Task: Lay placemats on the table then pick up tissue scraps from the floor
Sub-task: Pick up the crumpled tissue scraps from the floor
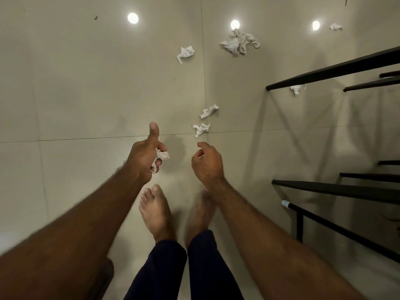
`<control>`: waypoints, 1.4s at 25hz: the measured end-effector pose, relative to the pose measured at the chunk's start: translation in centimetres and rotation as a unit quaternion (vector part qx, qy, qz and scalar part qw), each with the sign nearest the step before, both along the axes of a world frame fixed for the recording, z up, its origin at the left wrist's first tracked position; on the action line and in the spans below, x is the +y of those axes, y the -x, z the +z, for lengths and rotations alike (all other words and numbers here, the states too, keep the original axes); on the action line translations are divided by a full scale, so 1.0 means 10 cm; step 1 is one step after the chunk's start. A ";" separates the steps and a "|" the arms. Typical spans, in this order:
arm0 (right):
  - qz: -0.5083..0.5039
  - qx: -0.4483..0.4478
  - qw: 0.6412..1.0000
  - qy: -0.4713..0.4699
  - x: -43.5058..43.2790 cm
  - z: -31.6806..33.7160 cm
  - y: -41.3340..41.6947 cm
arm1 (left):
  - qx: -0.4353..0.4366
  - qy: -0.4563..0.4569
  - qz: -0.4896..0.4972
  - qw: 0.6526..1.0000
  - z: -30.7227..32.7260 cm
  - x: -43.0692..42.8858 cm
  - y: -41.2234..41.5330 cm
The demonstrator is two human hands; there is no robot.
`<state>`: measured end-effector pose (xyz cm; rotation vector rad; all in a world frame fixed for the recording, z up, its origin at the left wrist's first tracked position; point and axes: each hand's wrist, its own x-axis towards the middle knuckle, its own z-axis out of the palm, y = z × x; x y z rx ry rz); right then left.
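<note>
Watching tissue pickup on the tile floor (86, 83).
I'm seeing the left hand (145, 158) gripping a tissue wad (163, 155), thumb sticking up; the right hand (206, 164) is hanging loosely curled, can't tell if it's holding anything. The nearest scrap (201, 129) is lying just beyond it, a pile (238, 44) farther out.

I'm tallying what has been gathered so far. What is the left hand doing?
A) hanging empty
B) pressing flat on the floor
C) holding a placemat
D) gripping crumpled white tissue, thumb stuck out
D: the left hand has its fingers curled round crumpled white tissue above the floor, with its thumb pointing away from the fist.
</note>
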<state>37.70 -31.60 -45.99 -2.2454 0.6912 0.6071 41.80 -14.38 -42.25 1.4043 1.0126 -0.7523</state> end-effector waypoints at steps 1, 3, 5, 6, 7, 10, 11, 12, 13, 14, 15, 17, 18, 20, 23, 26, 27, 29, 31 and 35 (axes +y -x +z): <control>0.036 0.008 0.999 0.022 -0.07 -0.14 -0.03 | 0.008 -0.003 0.015 1.000 -0.07 0.00 -0.05; 0.115 0.013 0.992 0.048 -0.16 -0.43 -0.16 | 0.014 -0.010 0.043 0.999 -0.24 0.00 -0.15; 0.186 -0.017 0.979 0.079 -0.22 -0.73 -0.37 | 0.017 -0.018 0.047 0.999 -0.45 0.00 -0.22; 0.211 -0.027 0.973 0.094 -0.23 -0.87 -0.49 | 0.018 -0.018 0.046 0.999 -0.55 0.00 -0.24; 0.224 -0.028 0.968 0.110 -0.24 -0.99 -0.59 | 0.019 -0.014 0.045 0.999 -0.64 0.00 -0.26; 0.274 -0.043 0.945 0.174 -0.25 -1.28 -0.78 | 0.020 -0.012 0.042 0.999 -0.84 0.02 -0.30; 0.295 -0.055 0.936 0.185 -0.26 -1.33 -0.78 | 0.017 -0.015 0.042 0.999 -0.88 0.03 -0.30; 0.306 -0.066 0.931 0.185 -0.28 -1.36 -0.77 | 0.014 -0.020 0.042 0.999 -0.92 0.04 -0.30; 0.310 -0.073 0.931 0.179 -0.31 -1.38 -0.74 | 0.013 -0.025 0.044 0.999 -0.94 0.04 -0.30; 0.312 -0.075 0.931 0.173 -0.35 -1.39 -0.73 | 0.015 -0.029 0.046 0.998 -0.95 0.04 -0.29; 0.317 -0.074 0.931 0.166 -0.41 -1.39 -0.73 | 0.018 -0.032 0.049 0.998 -0.95 0.03 -0.29; 0.333 -0.073 0.929 0.141 -0.51 -1.37 -0.79 | 0.019 -0.035 0.055 0.998 -0.95 0.02 -0.27; 0.335 -0.084 0.930 0.121 -0.55 -1.34 -0.83 | 0.017 -0.036 0.058 0.998 -0.95 0.02 -0.27; 0.313 -0.131 0.936 0.088 -0.61 -1.26 -0.96 | 0.013 -0.038 0.065 0.997 -0.95 0.02 -0.28; 0.292 -0.201 0.931 0.088 -0.70 -1.19 -1.24 | 0.007 -0.036 0.077 0.996 -0.93 0.02 -0.31; 0.376 -0.178 0.900 0.126 -0.72 -1.16 -1.43 | 0.002 -0.038 0.081 0.996 -0.92 0.04 -0.34; 0.409 -0.157 0.886 0.151 -0.72 -1.16 -1.43 | -0.001 -0.040 0.082 0.996 -0.91 0.04 -0.35; 0.419 -0.104 0.883 0.183 -0.73 -1.19 -1.32 | -0.006 -0.043 0.088 0.995 -0.90 0.05 -0.38; 0.393 -0.086 0.900 0.168 -0.72 -1.24 -1.20 | -0.012 -0.047 0.094 0.994 -0.89 0.05 -0.41; 0.383 -0.064 0.907 0.166 -0.60 -1.29 -1.11 | -0.019 -0.048 0.106 0.993 -0.89 0.12 -0.43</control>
